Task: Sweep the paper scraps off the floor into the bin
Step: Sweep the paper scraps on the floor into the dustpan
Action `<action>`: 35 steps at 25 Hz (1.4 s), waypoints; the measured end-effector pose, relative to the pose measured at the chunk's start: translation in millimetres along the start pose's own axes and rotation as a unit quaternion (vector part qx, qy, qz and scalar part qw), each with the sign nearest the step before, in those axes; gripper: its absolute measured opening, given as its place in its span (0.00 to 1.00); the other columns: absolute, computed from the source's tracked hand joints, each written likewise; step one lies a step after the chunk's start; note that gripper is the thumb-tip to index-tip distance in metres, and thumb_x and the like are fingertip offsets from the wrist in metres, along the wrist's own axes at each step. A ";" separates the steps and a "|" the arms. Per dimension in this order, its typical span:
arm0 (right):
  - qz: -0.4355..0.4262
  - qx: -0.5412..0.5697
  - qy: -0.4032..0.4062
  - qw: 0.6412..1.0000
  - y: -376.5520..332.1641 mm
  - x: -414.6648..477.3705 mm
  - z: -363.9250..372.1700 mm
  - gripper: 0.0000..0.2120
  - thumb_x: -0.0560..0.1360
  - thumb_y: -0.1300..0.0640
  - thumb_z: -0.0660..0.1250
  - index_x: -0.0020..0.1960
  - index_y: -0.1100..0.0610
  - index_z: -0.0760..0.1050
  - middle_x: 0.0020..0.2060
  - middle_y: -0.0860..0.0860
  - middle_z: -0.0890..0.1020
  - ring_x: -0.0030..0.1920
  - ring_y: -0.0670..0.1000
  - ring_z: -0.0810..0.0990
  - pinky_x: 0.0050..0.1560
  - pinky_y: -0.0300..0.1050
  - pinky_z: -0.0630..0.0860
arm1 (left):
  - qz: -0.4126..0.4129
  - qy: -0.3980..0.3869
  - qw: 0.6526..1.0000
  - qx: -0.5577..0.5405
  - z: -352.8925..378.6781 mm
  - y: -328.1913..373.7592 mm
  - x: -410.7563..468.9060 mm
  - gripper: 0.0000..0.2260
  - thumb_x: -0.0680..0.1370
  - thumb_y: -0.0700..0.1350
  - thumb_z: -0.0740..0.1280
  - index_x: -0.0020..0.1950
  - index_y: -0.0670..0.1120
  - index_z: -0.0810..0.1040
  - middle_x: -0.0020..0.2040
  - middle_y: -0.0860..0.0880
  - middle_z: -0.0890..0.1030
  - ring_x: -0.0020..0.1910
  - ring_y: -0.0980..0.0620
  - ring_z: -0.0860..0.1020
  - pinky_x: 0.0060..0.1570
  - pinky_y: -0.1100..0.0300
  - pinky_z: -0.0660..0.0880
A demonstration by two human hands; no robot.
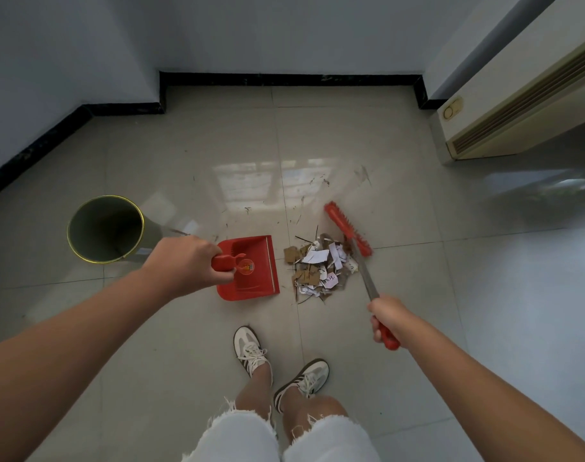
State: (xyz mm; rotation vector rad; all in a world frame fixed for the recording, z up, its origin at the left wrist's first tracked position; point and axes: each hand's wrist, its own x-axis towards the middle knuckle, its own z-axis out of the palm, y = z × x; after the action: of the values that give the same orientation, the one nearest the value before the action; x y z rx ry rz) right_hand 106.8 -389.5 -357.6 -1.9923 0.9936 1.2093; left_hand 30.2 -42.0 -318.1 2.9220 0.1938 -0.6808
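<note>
While scraps lie unswept: paper scraps (319,266) piled just right of dustpan (251,266).
Hands: left hand (187,261) closed on dustpan handle; right hand (386,316) closed on broom (349,233).
Left: sweep in, tip into bin (106,228).

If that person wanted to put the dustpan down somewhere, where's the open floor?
Bare tile lies beyond the dustpan toward the black skirting, and between the bin and the shoes. It is crowded between dustpan and brush, where the paper scraps sit.

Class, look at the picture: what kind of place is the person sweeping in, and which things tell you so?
Probably an indoor room corner, in a home or an office. Clues: glossy tiled floor, black skirting board under plain white walls, and a floor-standing air-conditioning unit by the right wall.
</note>
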 end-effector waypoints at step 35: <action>0.062 0.098 -0.053 0.992 45.9 -34.2 61.5 0.10 0.76 0.67 0.56 0.37 0.59 0.65 0.20 0.51 0.66 0.15 0.46 0.63 0.19 0.32 0.62 | 0.046 0.050 0.998 -0.004 27.7 -74.0 -48.6 0.23 0.66 0.68 0.59 0.26 0.48 0.72 0.20 0.50 0.69 0.21 0.55 0.64 0.22 0.64 0.56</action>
State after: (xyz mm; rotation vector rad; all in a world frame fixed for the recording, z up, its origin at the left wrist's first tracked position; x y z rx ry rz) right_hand 29.8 -355.9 -356.5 -1.7179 1.1505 1.2191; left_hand -36.5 21.7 -328.5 2.9386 0.0701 -0.5199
